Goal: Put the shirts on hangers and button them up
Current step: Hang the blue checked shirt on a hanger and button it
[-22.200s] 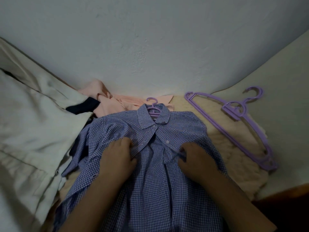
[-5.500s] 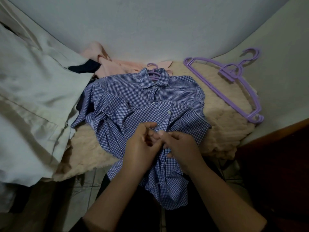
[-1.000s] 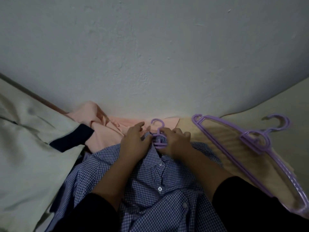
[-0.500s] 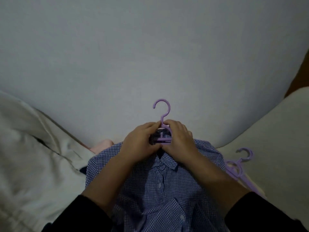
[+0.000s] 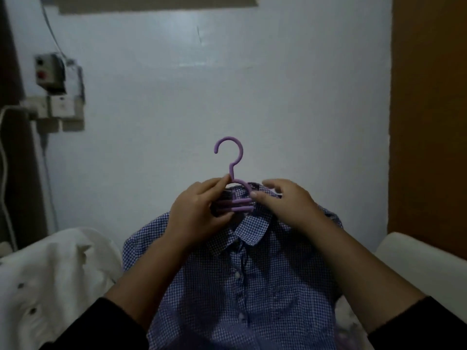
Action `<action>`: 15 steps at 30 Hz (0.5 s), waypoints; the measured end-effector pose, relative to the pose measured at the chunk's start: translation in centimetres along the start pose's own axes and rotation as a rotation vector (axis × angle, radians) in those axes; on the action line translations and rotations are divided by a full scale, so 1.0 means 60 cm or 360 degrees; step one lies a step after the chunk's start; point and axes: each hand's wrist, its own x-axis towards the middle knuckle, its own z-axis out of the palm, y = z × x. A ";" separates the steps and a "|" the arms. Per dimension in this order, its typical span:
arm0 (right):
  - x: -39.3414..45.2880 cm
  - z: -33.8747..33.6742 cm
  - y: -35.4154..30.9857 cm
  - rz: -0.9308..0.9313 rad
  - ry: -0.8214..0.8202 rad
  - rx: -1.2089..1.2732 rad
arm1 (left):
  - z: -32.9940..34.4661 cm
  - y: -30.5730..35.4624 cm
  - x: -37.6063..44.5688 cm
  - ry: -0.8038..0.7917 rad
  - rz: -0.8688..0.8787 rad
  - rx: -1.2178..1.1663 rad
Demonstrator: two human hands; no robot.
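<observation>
A blue checked shirt (image 5: 242, 279) hangs buttoned on a purple hanger (image 5: 233, 170), lifted upright in front of the wall. The hanger's hook sticks up above the collar. My left hand (image 5: 199, 210) grips the hanger's neck and the collar from the left, fingers curled round them. To the right of the neck, my right hand (image 5: 285, 200) rests at the collar with its thumb against the hanger's bars and its fingers loosely spread. The hanger's shoulders are hidden inside the shirt.
A white garment (image 5: 50, 286) lies at the lower left. Switch boxes (image 5: 54, 89) and cables are fixed on the wall at the left. An orange-brown panel (image 5: 429, 117) stands at the right, with a pale surface (image 5: 419, 258) below it.
Both hands have raised the shirt on its hanger higher off the bed, and my view has tilted up to the wall. My right hand's fingers have loosened from the hanger neck.
</observation>
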 end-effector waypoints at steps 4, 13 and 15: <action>-0.007 -0.040 -0.059 -0.0068 0.0173 0.0401 | -0.054 0.019 0.025 0.0076 -0.0085 0.0026; -0.017 -0.115 -0.066 0.0166 0.0213 0.0456 | -0.140 0.006 0.045 0.0226 -0.0477 -0.0110; -0.020 -0.125 -0.054 0.0323 0.0132 0.0706 | -0.155 -0.003 0.049 0.0206 -0.0536 -0.0102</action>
